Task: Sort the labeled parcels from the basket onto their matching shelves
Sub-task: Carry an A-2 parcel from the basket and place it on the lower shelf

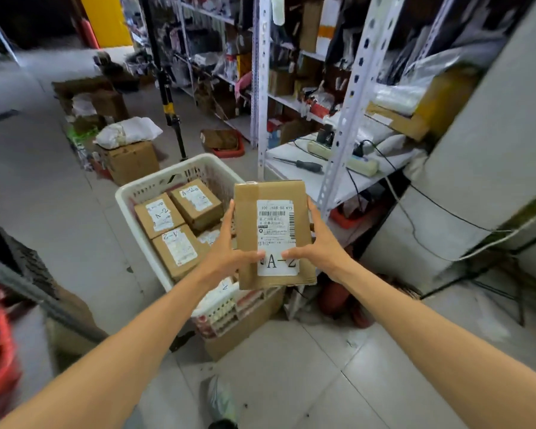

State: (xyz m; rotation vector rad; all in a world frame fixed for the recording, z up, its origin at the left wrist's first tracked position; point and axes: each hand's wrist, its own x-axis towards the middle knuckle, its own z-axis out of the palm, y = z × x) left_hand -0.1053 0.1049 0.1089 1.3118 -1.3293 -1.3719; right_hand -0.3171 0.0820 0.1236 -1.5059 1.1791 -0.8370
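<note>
A brown cardboard parcel (pixel 273 233) with a white shipping label marked A-2 is held up in front of me, above the right side of the basket. My left hand (pixel 226 252) grips its left edge, thumb on the label. My right hand (pixel 319 246) grips its right edge, thumb also on the label. Below sits a white plastic basket (pixel 155 184) with several more brown parcels (pixel 195 202), their labels also reading A-2. White metal shelving (pixel 347 97) stands to the right.
The basket rests on a cardboard box (pixel 245 332). On the low shelf board lie a screwdriver (pixel 304 165) and a power strip (pixel 353 162) with cables. More boxes (pixel 130 162) stand on the floor at left, a red crate (pixel 0 360) at the far left.
</note>
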